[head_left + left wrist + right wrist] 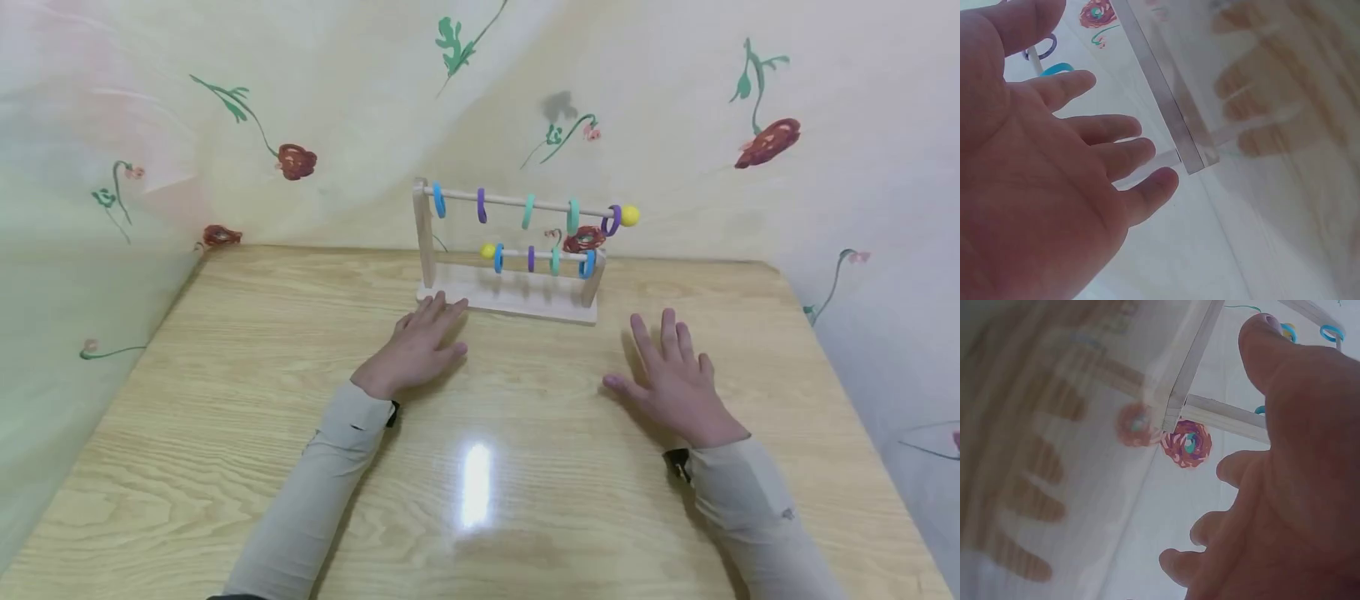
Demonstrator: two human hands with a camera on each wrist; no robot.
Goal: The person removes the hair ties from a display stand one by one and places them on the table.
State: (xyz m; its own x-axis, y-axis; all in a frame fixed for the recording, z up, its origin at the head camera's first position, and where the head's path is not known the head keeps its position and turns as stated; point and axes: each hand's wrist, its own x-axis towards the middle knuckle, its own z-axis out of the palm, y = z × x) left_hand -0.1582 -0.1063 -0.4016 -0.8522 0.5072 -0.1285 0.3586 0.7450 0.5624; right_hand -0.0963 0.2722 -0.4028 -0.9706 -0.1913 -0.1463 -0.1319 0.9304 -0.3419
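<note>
One pale sleeve (300,500) at the left, black band (392,414) at the cuff, stretched over the wood-grained counter (187,400). Next, the left grip (411,354): released, fingers extended, holding nothing, tips at the left front corner of a wooden ring rack (487,292); touching it or just short, cannot tell. Rack upright near the back edge of the counter, before a flower-patterned backdrop (360,100). At its left end, a tall post (424,242). Along the upper rod (506,201), in order: a blue ring (440,207), a purple ring (482,207), two mint-green rings (528,212) set apart, a second purple ring (617,220), then a yellow ball (631,216) at the tip. Along the lower rod (543,254): another yellow ball (488,251) at the left tip, then a second blue ring (498,258), a third purple ring (531,259), a third mint-green ring (555,262) and a third blue ring (590,264), just beside a short post (592,287). Farther right, the right grip (675,392): likewise released, fingers and thumb spread, holding nothing, near the rack yet apart from it. Beyond, another pale sleeve (757,500) with a black band.
</note>
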